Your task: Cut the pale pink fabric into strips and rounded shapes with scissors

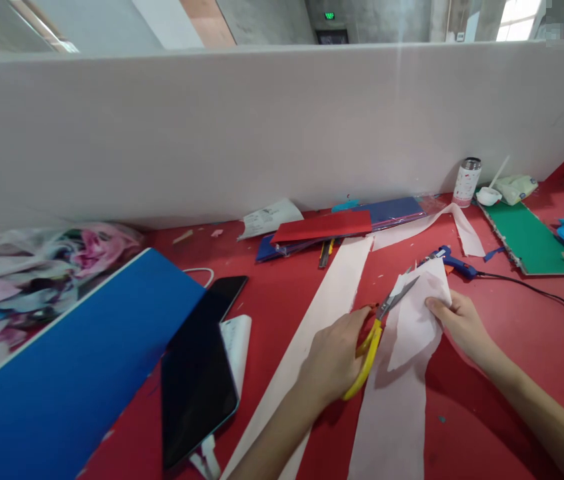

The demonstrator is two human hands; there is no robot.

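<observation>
My left hand is closed around the handles of yellow-handled scissors, whose blades are parted at the edge of a pale pink sheet of paper. My right hand pinches that sheet at its right side, thumb on top. The sheet is raised and folded over near the blades, while its long lower part runs down toward me. Left of it, a second long pale strip lies flat, passing under my left forearm. Just beyond the paper is a blue glue gun with a black cord.
A blue board, a black tablet and a white power bank lie at left, near a plastic bag of scraps. Red and blue folders, a bottle and a green board are along the grey partition.
</observation>
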